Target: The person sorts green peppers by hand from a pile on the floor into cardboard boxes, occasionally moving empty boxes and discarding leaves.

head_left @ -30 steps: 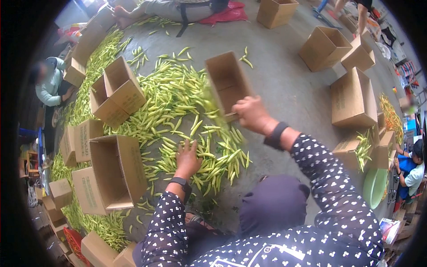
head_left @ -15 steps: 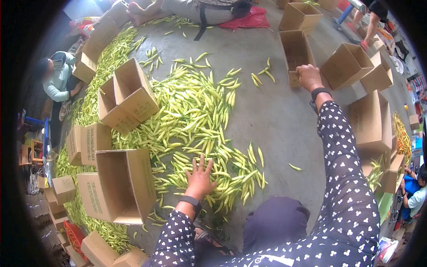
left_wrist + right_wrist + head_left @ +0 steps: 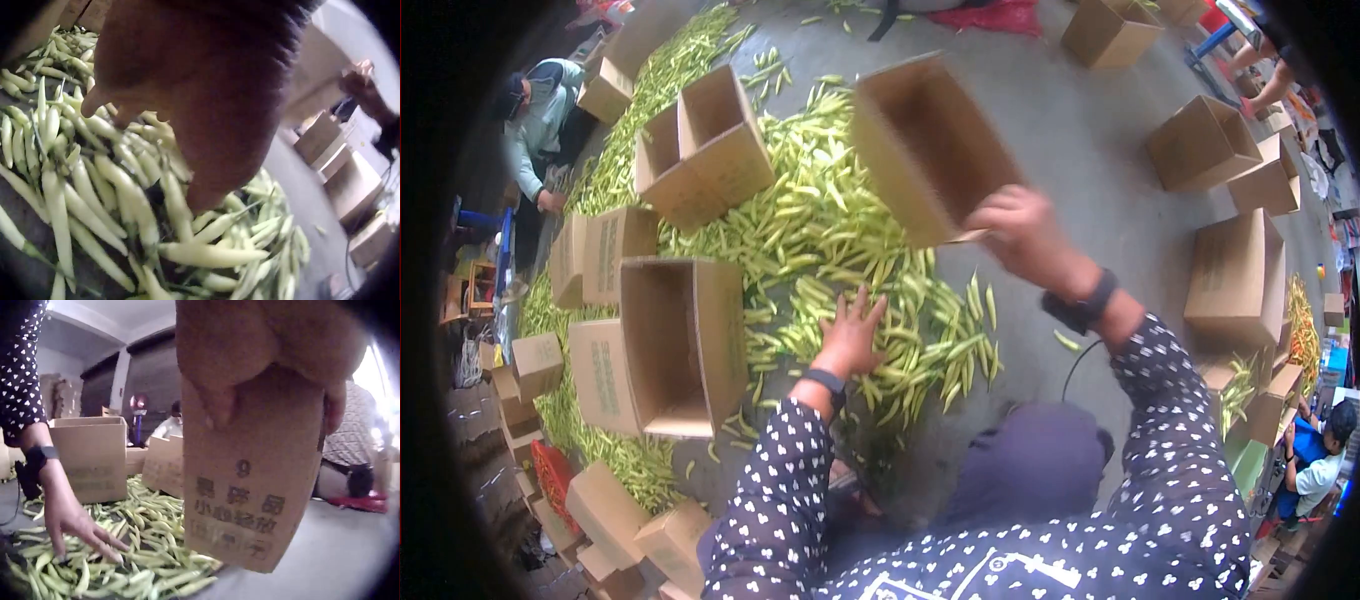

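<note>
Pale green peppers (image 3: 820, 190) lie spread in a thick layer on the floor. My left hand (image 3: 852, 335) rests on them with its fingers spread; in the left wrist view the hand (image 3: 187, 106) is dark above the peppers (image 3: 119, 194). My right hand (image 3: 1025, 235) grips the near edge of an open cardboard box (image 3: 940, 140), held tilted at the right side of the pile, its inside facing up. The right wrist view shows the thumb and fingers of that hand (image 3: 269, 356) over the wall of the box (image 3: 250, 475), which has printed characters on it.
Open boxes stand left of the peppers, a double one (image 3: 710, 185) and a large one (image 3: 725, 340). More boxes (image 3: 1235, 275) stand at the right. A person (image 3: 545, 120) sits at the far left, another (image 3: 1315, 455) at the far right. Bare grey floor (image 3: 1090, 150) lies between.
The right hand brought the box back from the far right to the pepper pile. It was over the pile a second ago, then away at half a second. The left hand stays on the peppers.
</note>
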A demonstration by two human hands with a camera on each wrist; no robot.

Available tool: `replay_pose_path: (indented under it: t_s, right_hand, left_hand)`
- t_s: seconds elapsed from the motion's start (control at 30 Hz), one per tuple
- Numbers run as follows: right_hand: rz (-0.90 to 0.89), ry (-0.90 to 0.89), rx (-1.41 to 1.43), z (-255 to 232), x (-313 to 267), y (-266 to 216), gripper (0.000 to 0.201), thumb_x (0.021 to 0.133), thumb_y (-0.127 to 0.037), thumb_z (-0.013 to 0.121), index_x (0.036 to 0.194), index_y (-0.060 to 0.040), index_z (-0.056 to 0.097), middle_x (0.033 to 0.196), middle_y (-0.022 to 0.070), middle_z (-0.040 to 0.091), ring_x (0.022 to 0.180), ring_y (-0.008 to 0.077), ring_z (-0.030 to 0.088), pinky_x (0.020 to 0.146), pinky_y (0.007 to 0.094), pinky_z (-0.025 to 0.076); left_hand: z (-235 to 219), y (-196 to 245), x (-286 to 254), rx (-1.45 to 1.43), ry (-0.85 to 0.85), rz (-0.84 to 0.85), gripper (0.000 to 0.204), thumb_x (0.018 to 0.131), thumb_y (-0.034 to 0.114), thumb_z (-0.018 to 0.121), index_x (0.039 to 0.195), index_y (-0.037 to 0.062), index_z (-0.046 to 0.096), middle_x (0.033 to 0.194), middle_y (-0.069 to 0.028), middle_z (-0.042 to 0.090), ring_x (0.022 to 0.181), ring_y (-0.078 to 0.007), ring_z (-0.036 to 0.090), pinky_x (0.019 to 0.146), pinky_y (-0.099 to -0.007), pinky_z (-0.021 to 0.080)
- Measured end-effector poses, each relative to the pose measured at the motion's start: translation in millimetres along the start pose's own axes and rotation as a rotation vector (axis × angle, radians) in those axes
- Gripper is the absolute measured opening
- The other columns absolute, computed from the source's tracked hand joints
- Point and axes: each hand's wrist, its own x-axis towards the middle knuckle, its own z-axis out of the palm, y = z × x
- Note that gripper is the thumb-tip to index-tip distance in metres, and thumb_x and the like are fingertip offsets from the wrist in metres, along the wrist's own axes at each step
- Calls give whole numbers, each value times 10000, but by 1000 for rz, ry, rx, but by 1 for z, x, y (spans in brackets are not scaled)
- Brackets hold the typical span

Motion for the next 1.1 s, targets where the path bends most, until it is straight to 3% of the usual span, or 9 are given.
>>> replay_pose_path:
  t_s: [0.2,0.33,0.5,0.6,0.7,0.8,0.87,0.93,1.1]
  right_hand:
    - [533,-59,-523,-88,-188,-17,234,634,7,587,843,-82,642,840,90,608,848,300,567,725,410,459]
    - [800,-172,-567,-57,-290,-55,244,613,-2,605,829,-110,644,862,58,613,885,281,565,764,424,447]
    - [563,-184,-315,-17,-212,-88,289,594,-43,614,856,-152,671,880,30,642,895,250,576,836,440,427]
    - [409,-102,-33,30,-157,-91,261,601,-27,593,833,-125,662,845,43,644,807,262,586,707,394,474]
    - [246,-121,-41,45,-94,-86,195,669,-38,632,835,-134,665,819,50,634,811,273,587,679,396,469]
    - [250,-109,-42,39,-60,-66,174,696,-54,646,855,-120,672,823,63,635,829,287,588,707,393,473]
    - [255,-96,-74,31,-52,-42,170,705,-59,650,865,-112,675,826,69,636,836,294,587,720,391,476]
    - [254,-136,-199,21,-52,-16,208,719,-105,667,926,-88,675,880,112,647,871,319,591,762,389,487]
    - [427,-355,-299,-18,-22,-22,427,757,-297,717,1069,-19,628,1075,197,630,1027,332,587,888,389,470]
  left_hand:
    - [-43,-36,-35,187,500,162,671,676,167,696,1309,94,485,1484,-172,268,1338,-379,306,1013,-584,312]
    - [-106,-56,-110,329,715,21,819,699,210,739,1401,66,342,1499,-187,211,1399,-326,187,1093,-524,194]
    - [-78,-114,-166,212,772,-299,992,701,238,753,1446,-12,148,1493,-229,187,1335,-356,308,1038,-454,325]
    - [-63,-135,-185,-327,508,-446,541,731,184,689,1182,-60,518,1004,-311,606,938,-424,603,809,-446,496]
    - [-61,-139,-204,-306,694,-319,287,738,155,655,935,-51,630,793,-287,617,825,-433,611,759,-458,498]
    - [-94,-148,-223,-187,663,-577,259,760,196,636,906,-17,653,843,-263,627,841,-421,610,749,-471,485]
    - [-109,-154,-227,-169,903,-422,263,776,214,618,894,-19,646,838,-262,624,827,-426,607,749,-477,482]
    - [-130,-153,-230,-125,887,-500,256,787,212,601,905,-13,636,850,-256,626,831,-424,604,750,-479,480]
    - [-151,-142,-207,-2,974,-92,207,781,153,570,941,43,641,840,-184,641,828,-401,605,720,-488,473]
